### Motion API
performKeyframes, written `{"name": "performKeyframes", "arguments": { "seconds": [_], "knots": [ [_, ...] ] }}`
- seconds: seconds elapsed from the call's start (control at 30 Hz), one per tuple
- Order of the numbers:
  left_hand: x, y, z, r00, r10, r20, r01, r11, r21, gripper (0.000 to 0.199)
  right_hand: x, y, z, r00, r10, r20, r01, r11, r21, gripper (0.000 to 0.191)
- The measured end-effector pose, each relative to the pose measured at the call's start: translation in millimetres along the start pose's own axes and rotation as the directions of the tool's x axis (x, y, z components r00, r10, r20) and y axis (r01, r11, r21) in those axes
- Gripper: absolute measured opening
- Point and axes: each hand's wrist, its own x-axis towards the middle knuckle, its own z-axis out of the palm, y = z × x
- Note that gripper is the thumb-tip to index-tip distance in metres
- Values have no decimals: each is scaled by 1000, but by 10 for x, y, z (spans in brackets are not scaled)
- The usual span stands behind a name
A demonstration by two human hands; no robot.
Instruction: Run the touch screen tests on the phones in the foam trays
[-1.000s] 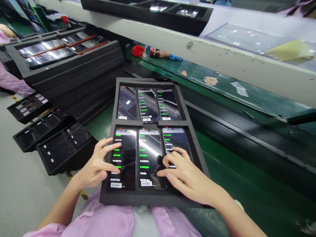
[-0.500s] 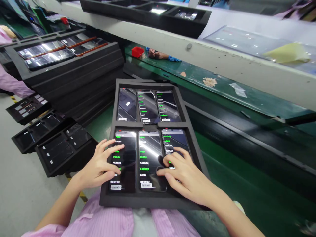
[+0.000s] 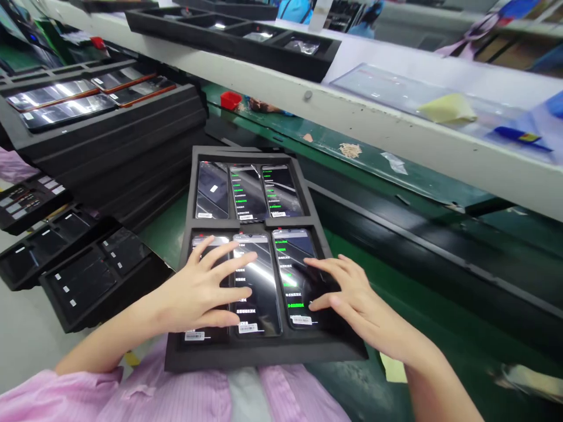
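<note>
A black foam tray point(image 3: 264, 353) in front of me holds two rows of smartphones. My left hand point(image 3: 211, 287) has its fingers spread over the near-left phone point(image 3: 206, 337) and the near-middle phone point(image 3: 264, 305), its fingertips at the middle screen. My right hand point(image 3: 352, 296) is open at the near-right phone point(image 3: 292, 258), thumb and index finger apart over its screen. These phones show lists in green and white text. In the far row, the far-left phone point(image 3: 213, 202) has a dark screen, while the far-middle phone point(image 3: 250, 196) and far-right phone point(image 3: 281, 190) show lists.
Stacked foam trays point(image 3: 132, 152) with phones on top rise at the left, with smaller phone trays point(image 3: 88, 281) below them. A white ledge point(image 3: 352, 111) crosses behind, carrying a long black tray point(image 3: 229, 38). Under it are a red box point(image 3: 230, 100) and a person's hand point(image 3: 264, 105).
My left hand has moved right, from the near-left phone to the near-middle one. My right hand has shifted right, uncovering more of the near-right phone. The middle phone's list has scrolled.
</note>
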Motion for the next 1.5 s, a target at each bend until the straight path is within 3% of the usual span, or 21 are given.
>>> {"name": "performKeyframes", "arguments": {
  "seconds": [0.03,0.1,0.17,0.2,0.27,0.33,0.4,0.47,0.53,0.6,0.63,0.7,0.77,0.83,0.93,1.0,1.1,1.23,1.37,1.43,1.5],
  "knots": [
    [-10,-10,-11,1000,-19,-23,19,1000,3,34,18,21,33,999,30,-28,-31,999,-37,48],
    [-69,-46,-9,989,-121,-85,121,993,-6,31,86,90,88,969,147,-200,-179,972,-152,42],
    [-166,-111,27,946,-284,-159,277,959,-60,30,200,190,106,895,228,-382,-322,925,-202,42],
    [-217,-157,52,909,-370,-191,355,929,-105,31,277,247,99,880,234,-413,-335,923,-190,43],
    [-296,-281,93,837,-498,-227,458,864,-210,35,477,368,61,915,194,-354,-251,960,-124,47],
    [-295,-436,93,805,-542,-239,481,834,-272,40,733,488,9,953,142,-267,-155,987,-31,53],
    [-169,-594,46,828,-508,-238,452,855,-254,43,1020,600,-37,962,129,-241,-127,992,24,61],
    [86,-730,-21,888,-418,-195,386,905,-180,45,1299,694,-67,972,130,-197,-129,991,15,65],
    [418,-835,-76,950,-302,-84,293,950,-107,45,1528,751,-85,973,162,-165,-176,982,-71,60],
    [743,-929,-111,964,-255,-74,252,967,-46,53,1676,754,-95,952,202,-232,-251,945,-208,51],
    [875,-980,-128,950,-289,-117,288,957,-30,62,1714,733,-99,936,202,-288,-282,920,-273,49],
    [1041,-1092,-176,905,-370,-211,377,926,-6,61,1720,656,-105,913,159,-377,-302,883,-360,49],
    [1058,-1195,-242,825,-470,-313,495,869,0,63,1654,548,-104,911,107,-399,-271,883,-383,49],
    [940,-1247,-293,718,-567,-404,614,789,-16,61,1556,432,-91,921,76,-383,-224,907,-358,48],
    [588,-1171,-251,573,-677,-461,733,675,-80,42,1453,278,-50,956,47,-289,-123,960,-253,49],
    [300,-1035,-128,512,-757,-406,744,627,-231,41,1451,198,-22,977,18,-211,-55,984,-170,49],
    [-89,-785,138,474,-846,-243,630,519,-577,54,1531,112,4,990,-9,-141,-4,996,-91,49],
    [-334,-493,462,351,-935,-52,445,215,-869,65,1662,56,50,994,-22,-109,14,997,-74,50],
    [-330,-324,621,387,-922,15,289,106,-951,68,1727,47,109,998,-52,-38,47,992,-117,48],
    [-315,-291,649,393,-920,16,291,107,-951,69,1726,64,104,998,-54,-19,51,990,-131,48],
    [-312,-281,663,384,-923,8,309,121,-943,70,1697,110,69,997,-35,-73,26,992,-125,48]
  ]
}}
